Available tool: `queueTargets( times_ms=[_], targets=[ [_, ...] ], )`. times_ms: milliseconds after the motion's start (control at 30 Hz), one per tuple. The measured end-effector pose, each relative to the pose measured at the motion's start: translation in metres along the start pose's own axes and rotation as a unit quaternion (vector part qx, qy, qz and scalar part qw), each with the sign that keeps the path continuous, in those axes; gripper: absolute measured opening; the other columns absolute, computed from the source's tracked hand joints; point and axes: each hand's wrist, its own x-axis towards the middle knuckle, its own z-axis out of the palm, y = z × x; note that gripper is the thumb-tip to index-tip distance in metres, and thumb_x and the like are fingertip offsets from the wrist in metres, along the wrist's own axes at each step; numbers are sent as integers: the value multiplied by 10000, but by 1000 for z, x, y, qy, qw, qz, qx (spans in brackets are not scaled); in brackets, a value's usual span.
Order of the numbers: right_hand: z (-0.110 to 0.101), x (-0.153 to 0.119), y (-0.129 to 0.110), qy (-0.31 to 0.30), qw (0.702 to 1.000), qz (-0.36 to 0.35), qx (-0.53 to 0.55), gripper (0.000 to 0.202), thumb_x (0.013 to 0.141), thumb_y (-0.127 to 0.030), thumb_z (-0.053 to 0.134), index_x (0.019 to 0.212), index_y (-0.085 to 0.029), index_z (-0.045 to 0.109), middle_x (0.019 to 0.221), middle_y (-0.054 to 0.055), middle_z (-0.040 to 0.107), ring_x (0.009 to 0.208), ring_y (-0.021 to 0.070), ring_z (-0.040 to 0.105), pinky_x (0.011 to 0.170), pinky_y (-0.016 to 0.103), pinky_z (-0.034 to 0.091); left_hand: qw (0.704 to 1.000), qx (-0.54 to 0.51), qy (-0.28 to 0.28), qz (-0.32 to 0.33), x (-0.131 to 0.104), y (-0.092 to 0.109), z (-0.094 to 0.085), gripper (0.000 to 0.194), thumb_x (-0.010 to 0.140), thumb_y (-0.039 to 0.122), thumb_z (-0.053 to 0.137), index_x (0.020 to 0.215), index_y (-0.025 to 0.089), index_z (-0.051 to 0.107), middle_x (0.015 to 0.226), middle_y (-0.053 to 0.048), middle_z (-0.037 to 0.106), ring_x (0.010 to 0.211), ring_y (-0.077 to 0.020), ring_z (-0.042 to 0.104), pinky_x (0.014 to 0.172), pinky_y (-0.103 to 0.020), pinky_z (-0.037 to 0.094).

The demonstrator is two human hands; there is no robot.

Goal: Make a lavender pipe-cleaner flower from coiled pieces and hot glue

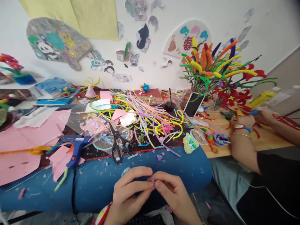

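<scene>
Both hands meet at the bottom centre, over the edge of the blue mat (93,179). Between their fingertips is a tiny purple piece (153,182). My left hand (132,190) pinches it from one side and my right hand (172,190) from the other. Just beyond them, several small purple balls (160,157) lie on the mat. A light blue fuzzy piece (126,171) shows partly behind my left hand. Black scissors (117,140) and a blue glue gun (78,150) rest further left.
A large heap of coloured pipe cleaners (145,114) covers the table's middle. A yellow-green fuzzy piece (190,143) sits at the mat's right. Beyond are a leaning phone (194,104) and fuzzy flowers (211,65). Another person's arms (243,143) work at the right.
</scene>
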Motion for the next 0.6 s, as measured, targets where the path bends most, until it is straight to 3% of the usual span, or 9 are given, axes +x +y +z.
queueTargets(
  times_ms=[100, 233, 433, 600],
  targets=[
    [12, 3, 9, 4, 994, 12, 107, 219, 868, -423, 691, 864, -228, 791, 795, 26, 719, 723, 136, 643, 713, 229, 535, 997, 54, 18, 47, -5, -1, -4, 197, 840, 44, 687, 960, 189, 745, 1014, -66, 733, 936, -195, 719, 839, -287, 596],
    [14, 4, 13, -5, 986, 28, 162, 231, 785, -450, 770, 828, -224, 797, 768, 26, 698, 698, 134, 619, 683, 238, 525, 999, 40, -2, 9, -4, 0, -8, 366, 756, -2, 748, 1014, 257, 746, 1008, -43, 736, 912, -207, 712, 860, -319, 586],
    [6, 3, 5, 8, 998, -5, 57, 191, 781, -410, 776, 752, -224, 807, 744, 46, 714, 706, 153, 639, 666, 250, 529, 987, -106, -82, -90, 9, 5, -13, 338, 802, -18, 643, 1005, 244, 705, 897, -58, 735, 839, -216, 704, 811, -351, 574],
    [0, -5, -5, 10, 997, -26, -71, 121, 808, -330, 770, 768, -222, 808, 763, 37, 735, 708, 148, 658, 687, 238, 525, 967, -95, -208, -111, 20, 5, -26, 255, 817, 6, 650, 966, 207, 700, 874, -72, 735, 823, -201, 691, 777, -306, 552]
  ],
)
